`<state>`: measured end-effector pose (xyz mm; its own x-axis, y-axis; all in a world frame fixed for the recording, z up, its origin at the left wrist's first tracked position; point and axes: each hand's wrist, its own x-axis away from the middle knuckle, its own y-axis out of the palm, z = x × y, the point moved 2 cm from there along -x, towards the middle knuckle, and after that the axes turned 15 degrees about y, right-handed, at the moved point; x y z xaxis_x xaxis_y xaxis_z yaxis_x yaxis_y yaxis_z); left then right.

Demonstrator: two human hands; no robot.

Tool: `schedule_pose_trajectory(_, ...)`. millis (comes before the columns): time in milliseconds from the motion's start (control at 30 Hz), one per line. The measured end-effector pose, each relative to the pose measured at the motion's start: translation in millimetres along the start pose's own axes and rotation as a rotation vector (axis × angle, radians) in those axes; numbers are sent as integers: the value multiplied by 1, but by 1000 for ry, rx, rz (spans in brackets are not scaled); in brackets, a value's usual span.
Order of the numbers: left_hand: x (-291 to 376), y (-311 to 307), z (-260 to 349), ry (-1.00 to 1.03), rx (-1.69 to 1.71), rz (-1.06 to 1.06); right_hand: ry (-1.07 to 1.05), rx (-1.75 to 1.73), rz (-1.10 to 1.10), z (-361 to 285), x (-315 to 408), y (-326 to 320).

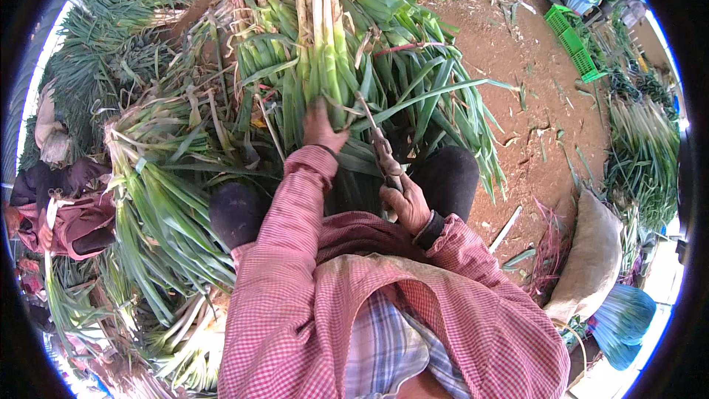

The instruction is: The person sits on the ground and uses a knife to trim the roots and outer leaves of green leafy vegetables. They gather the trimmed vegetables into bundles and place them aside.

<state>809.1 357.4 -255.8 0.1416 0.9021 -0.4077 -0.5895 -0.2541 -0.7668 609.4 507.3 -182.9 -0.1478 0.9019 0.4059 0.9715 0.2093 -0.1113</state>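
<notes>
My left hand (321, 130) is closed around the green leaves of a few long green onions (327, 27), white ends pointing away from me. They lie over a large heap of green onions (388, 22) in front of my knees. In my right hand (408, 204) is a metal cutting tool (382, 149), its narrow blade end pointing up and left beside the held leaves. The exact kind of tool cannot be told. One long loose leaf (443, 94) stretches right across the heap, just beyond the tool.
A tied bundle of green onions (149, 188) lies left of my knee. Further left, a person in a red garment (72, 221) holds a stalk. On the right are a stuffed sack (590, 255), pink ties (548, 244) and a green plastic crate (573, 41) on the dirt floor (532, 166).
</notes>
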Motion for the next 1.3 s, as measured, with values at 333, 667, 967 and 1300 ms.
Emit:
schedule_pose_trajectory(333, 115, -10, -7, -27, 361, 29, 31, 93, -54, 5, 14, 5)
schedule_pose_trajectory(667, 107, -48, 14, -205, 66, -182, -59, 162, 68, -18, -95, 32)
schedule_pose_trajectory(967, 29, -25, 13, -367, -50, -313, -53, 290, 206, -81, -227, 29)
schedule_pose_trajectory(1300, 59, -7, -54, -544, 1130, 138, -213, 69, 89, -103, -261, 11)
